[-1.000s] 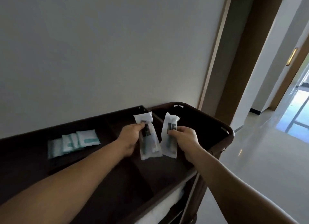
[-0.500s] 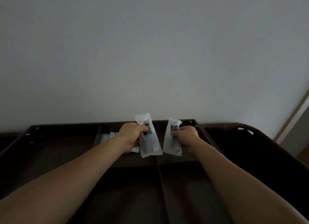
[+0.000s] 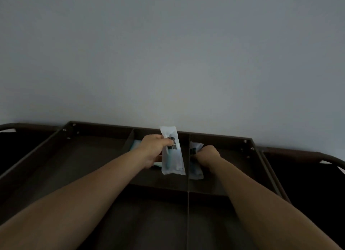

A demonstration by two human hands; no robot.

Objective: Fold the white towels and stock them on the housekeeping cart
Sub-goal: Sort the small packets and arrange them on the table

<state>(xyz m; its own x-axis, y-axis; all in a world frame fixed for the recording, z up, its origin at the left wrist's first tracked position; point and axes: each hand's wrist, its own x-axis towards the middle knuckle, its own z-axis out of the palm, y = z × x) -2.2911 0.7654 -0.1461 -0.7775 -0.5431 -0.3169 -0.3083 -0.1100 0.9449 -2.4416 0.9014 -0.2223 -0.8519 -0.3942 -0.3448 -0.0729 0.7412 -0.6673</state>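
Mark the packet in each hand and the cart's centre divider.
left packet (image 3: 174,163): head view, clear lower half.
right packet (image 3: 196,173): head view, pale lower end.
centre divider (image 3: 188,203): head view, near top edge.

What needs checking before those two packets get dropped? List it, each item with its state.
1. Left-hand grip on the left packet: ok, pinched near its top.
2. Right-hand grip on the right packet: ok, fingers curled round it.
3. Right packet past the divider, in the rear right compartment of the cart: ok.
4. Right packet resting on the compartment floor: cannot tell.
5. Left packet lowered: not ok, held upright above the middle compartment.
6. Room beneath it: cannot tell; teal packets lie partly hidden under the hand.
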